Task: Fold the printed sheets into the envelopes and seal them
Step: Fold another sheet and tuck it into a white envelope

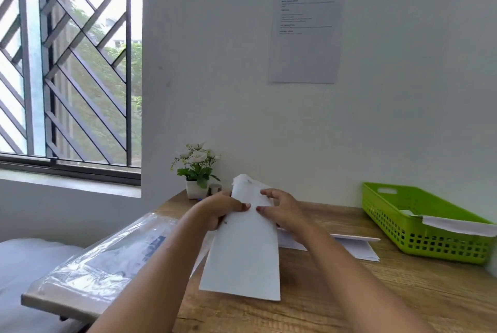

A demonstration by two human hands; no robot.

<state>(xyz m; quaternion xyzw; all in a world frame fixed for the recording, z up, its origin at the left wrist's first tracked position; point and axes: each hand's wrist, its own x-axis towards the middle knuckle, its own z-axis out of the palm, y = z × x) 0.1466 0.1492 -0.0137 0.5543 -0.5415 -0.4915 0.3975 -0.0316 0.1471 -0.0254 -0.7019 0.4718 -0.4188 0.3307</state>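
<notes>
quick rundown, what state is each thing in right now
white envelope: held above the table, sheet showing at its far end
left hand: grips the envelope's left edge
right hand: pinches its right edge
green basket: holds white paper
plastic pack: lying flat
flower pot: upright

Two hands (221, 210) (283, 211), one basket (390, 225), one plant (197, 168)

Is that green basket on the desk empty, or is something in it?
Not empty: the green basket holds white paper, which lies over its near rim at the right.
</notes>
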